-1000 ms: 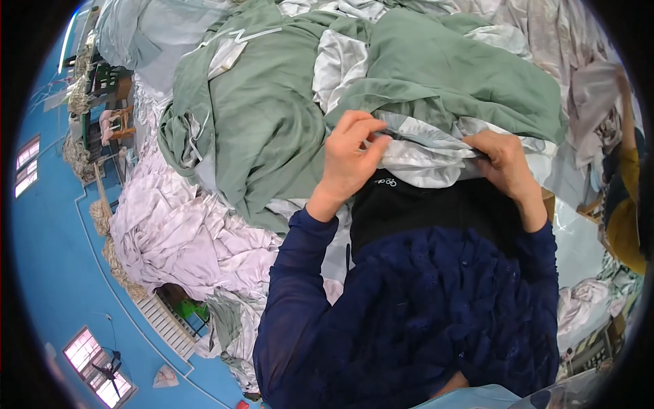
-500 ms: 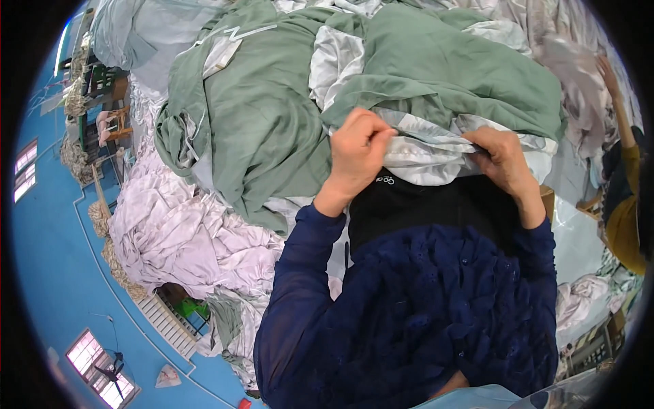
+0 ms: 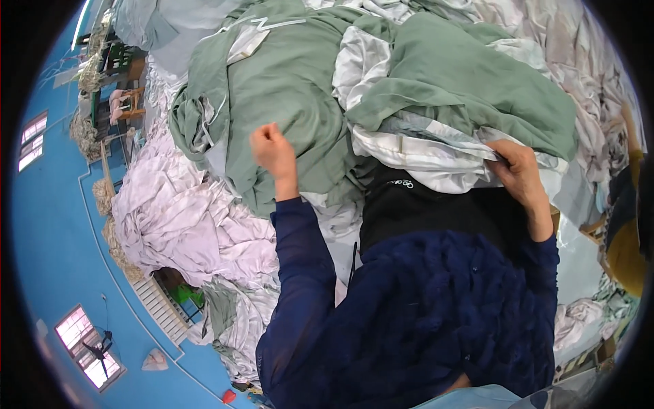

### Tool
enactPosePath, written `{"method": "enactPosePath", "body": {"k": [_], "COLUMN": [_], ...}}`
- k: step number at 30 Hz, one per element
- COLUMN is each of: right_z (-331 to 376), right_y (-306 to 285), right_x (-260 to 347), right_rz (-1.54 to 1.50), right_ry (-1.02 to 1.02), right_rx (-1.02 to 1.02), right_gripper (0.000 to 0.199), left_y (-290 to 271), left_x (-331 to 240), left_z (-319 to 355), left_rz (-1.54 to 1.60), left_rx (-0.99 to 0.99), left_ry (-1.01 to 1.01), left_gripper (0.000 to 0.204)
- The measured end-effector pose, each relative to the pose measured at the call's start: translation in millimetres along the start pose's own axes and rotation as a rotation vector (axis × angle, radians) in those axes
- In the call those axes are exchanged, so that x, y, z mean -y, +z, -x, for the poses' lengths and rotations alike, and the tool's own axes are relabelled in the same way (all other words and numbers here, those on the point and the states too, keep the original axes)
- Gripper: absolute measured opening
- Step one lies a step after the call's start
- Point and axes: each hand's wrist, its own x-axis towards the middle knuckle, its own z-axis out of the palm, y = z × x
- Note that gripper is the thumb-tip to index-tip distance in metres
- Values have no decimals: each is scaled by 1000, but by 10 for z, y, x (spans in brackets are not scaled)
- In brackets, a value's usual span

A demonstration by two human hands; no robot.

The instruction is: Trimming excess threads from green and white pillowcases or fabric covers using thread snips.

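Rumpled green-and-white fabric point(image 3: 463, 92); right hand point(image 3: 518, 172) grips its edge; left hand point(image 3: 274, 151) clenched.

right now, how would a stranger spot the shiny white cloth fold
Start at the crumpled green fabric, upper right. Along its lower edge lies the shiny white cloth fold; unlike other white patches, the right hand pinches its right end.

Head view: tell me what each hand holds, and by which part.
The right hand pinches the white cloth by its gathered edge. The left hand is curled over the green cloth; whether it holds anything cannot be told.
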Motion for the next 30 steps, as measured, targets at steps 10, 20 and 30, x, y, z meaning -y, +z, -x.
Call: {"method": "enactPosePath", "body": {"k": [10, 20, 30], "right_z": [-90, -507, -478], "right_y": [10, 290, -80], "right_x": [85, 334, 289], "right_rz": [55, -105, -21], "right_ry": [39, -87, -257], "right_rx": [45, -252, -600], "right_gripper": [26, 56, 23], "left_y": [354, 939, -456], "left_x": [-104, -442, -1466], "left_z": [267, 240, -57], "left_rz": [603, 1040, 1547], "left_rx": [710, 1054, 108], "left_ry": [-76, -812, -338], "left_gripper": [59, 41, 42]}}
